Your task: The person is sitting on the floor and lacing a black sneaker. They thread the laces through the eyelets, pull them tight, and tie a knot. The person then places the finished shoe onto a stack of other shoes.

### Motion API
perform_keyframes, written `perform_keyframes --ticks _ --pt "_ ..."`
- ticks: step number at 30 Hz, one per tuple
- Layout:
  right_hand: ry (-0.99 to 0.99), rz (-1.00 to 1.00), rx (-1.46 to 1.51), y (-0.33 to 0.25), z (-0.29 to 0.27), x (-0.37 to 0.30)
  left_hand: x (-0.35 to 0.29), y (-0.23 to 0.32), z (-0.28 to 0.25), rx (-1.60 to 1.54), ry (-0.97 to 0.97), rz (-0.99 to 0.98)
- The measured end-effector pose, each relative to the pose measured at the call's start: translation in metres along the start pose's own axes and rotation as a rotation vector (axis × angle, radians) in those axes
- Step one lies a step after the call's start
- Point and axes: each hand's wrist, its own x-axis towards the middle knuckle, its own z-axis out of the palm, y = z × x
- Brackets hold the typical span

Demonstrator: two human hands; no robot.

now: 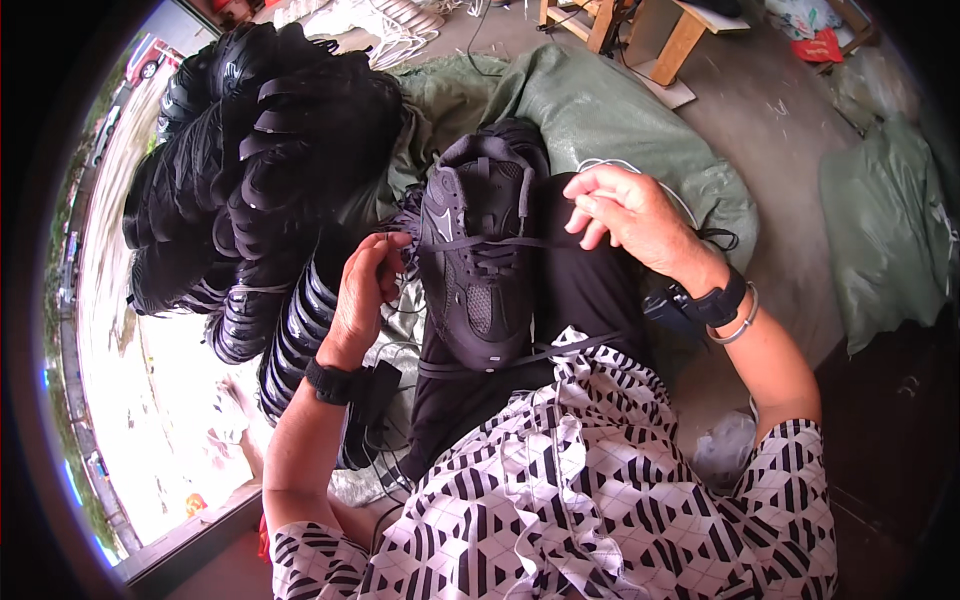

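Note:
A black sneaker (480, 290) lies across my lap on black trousers, its toe toward me and its tongue upright at the far end. Flat black shoelace (465, 243) crosses the sneaker from side to side above the laced rows. At the shoe's left, my left hand (368, 285) is closed, thumb and fingers pinched on the lace. My right hand (632, 218) is raised to the right of the shoe with curled fingers, and the other stretch of lace runs toward them; the dark trousers hide where it meets the fingers. Another loose lace lies below the toe.
Bundles of black shoe parts (270, 170) are piled high at my left. A green woven sack (620, 110) lies beyond my knees, and another green sack (885, 225) stands far right. Wooden furniture legs (680, 50) and white cords (400, 25) are at the back.

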Motion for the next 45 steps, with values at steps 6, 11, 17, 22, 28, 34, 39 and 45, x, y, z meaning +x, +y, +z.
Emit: perform_keyframes --ticks 6,11,17,22,28,34,39,45 --pt "-0.036 -0.052 -0.06 0.023 0.029 0.012 0.0 0.02 0.026 0.048 0.051 0.337" --pt "0.041 -0.152 -0.217 0.029 0.039 0.013 -0.004 0.021 0.042 0.008 0.011 0.293" --pt "-0.005 -0.048 -0.105 0.024 0.034 0.015 -0.008 0.014 0.027 0.049 -0.225 0.057" --pt "0.057 -0.163 -0.231 0.025 0.039 0.009 -0.01 0.016 0.028 0.282 -0.295 0.061" --pt "0.105 -0.668 -0.721 0.034 0.044 0.015 -0.01 0.019 0.036 0.358 -0.246 0.228" --pt "-0.12 -0.278 -0.358 0.022 0.033 0.013 -0.002 0.02 0.039 0.378 -0.191 0.185" --pt "-0.138 -0.066 -0.216 0.018 0.036 0.016 0.003 0.014 0.038 0.294 -0.15 0.147" --pt "-0.098 -0.437 -0.573 0.021 0.031 0.022 -0.003 0.037 0.058 1.017 0.062 0.703"
